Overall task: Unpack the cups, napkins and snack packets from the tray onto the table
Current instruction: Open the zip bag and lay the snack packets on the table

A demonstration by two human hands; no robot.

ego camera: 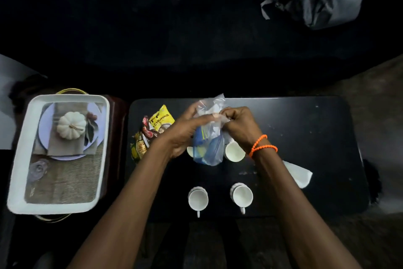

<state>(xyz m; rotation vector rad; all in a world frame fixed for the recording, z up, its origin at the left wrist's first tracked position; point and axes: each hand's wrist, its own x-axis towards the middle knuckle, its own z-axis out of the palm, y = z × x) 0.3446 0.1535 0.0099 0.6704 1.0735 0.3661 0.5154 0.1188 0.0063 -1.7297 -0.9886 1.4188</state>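
Both hands on a clear plastic bag over the table, tray off to the left

My left hand (185,131) grips the plastic bag (209,138) around its middle while my right hand (239,125) pinches its top edge. Four white cups (198,199) sit on the black table (305,127), snack packets (152,129) lie just left of the bag, a napkin (299,174) on the right. The white tray (17,170) sits beside the table.
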